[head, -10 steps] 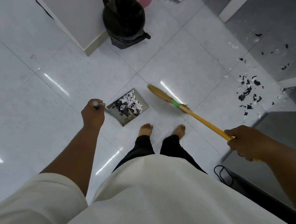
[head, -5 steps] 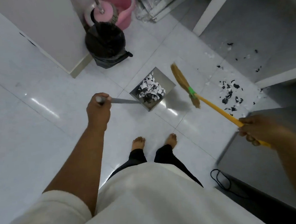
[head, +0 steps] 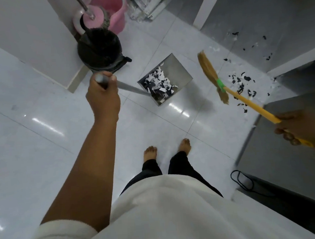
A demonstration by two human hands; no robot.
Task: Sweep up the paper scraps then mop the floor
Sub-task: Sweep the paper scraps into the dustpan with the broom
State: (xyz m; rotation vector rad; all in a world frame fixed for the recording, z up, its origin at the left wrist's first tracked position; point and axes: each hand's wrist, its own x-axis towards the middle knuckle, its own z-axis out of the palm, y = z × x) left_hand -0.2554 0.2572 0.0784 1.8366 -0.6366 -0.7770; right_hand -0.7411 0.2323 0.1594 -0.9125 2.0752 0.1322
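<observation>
Overhead, the left hand [head: 103,96] grips the handle of a metal dustpan [head: 176,68] loaded with black-and-white paper scraps [head: 159,84]; the right hand [head: 299,127] clasps the yellow shaft of a straw broom [head: 212,72], its bristles right of the dustpan. Loose scraps [head: 241,84] lie scattered on the tiled floor [head: 44,144] beside the broom. A black-lined bin [head: 98,47] stands before a pink mop bucket [head: 115,13]

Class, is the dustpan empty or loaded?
Loaded: black and white paper scraps lie heaped inside the dustpan, held by the left hand.
</observation>
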